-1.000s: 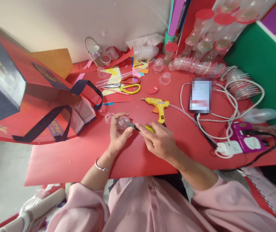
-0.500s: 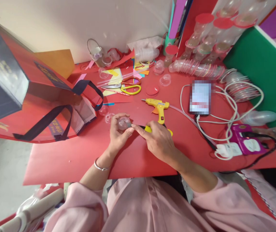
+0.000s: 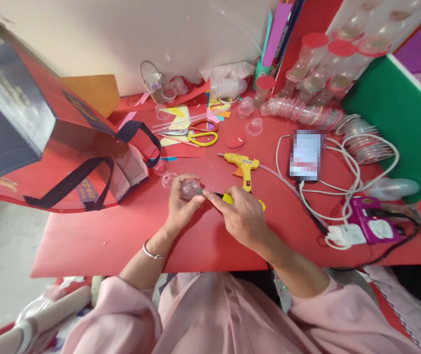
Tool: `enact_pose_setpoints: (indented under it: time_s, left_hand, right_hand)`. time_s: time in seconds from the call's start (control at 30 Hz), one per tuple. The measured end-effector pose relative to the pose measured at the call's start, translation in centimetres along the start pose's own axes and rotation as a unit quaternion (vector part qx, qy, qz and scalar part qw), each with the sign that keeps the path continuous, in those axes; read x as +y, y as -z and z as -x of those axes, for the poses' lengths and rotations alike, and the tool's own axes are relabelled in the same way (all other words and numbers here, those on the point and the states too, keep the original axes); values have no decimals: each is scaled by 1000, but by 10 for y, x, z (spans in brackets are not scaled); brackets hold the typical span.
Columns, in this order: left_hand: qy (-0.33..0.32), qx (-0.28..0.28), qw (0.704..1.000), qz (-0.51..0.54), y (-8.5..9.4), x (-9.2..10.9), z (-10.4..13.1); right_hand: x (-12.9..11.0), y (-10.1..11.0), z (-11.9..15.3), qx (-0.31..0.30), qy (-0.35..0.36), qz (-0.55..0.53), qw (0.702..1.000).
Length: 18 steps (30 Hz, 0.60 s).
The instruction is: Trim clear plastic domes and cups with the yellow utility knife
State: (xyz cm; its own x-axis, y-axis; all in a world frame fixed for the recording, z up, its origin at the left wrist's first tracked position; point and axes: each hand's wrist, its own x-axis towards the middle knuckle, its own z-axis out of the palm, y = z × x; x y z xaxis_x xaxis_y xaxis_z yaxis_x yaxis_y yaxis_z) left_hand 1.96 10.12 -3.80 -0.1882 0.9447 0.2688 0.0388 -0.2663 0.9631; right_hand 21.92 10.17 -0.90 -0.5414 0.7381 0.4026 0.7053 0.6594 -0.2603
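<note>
1. The left hand [image 3: 182, 210] grips a clear plastic cup [image 3: 189, 189], near-left of the glue gun [image 3: 246, 169].
2. The right hand [image 3: 245, 216], just nearside of the glue gun, clasps a yellow-handled tool [image 3: 228, 198].
3. The tool's long axis points leftward at the cup; contact is unclear.

Left fingers [image 3: 175, 191] curled, right index finger [image 3: 215, 200] extended

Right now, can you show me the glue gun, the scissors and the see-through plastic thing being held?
Glue gun [image 3: 242, 161]: head view, on its yellow body.
Scissors [image 3: 189, 132]: head view, where the blades meet the handles.
See-through plastic thing [image 3: 188, 189]: head view, on its clear surface.
</note>
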Motion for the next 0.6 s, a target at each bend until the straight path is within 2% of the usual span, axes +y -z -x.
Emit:
enact_pose_setpoints:
  time_s: [0.13,0.6]
  left_hand:
    - [21,-24,999,13,2,1,0]
    - [33,-24,999,21,2,3,-1]
  right_hand:
    - [0,1,-1,-6,1,-1,1000]
    - [0,3,-1,-21,4,-17,1000]
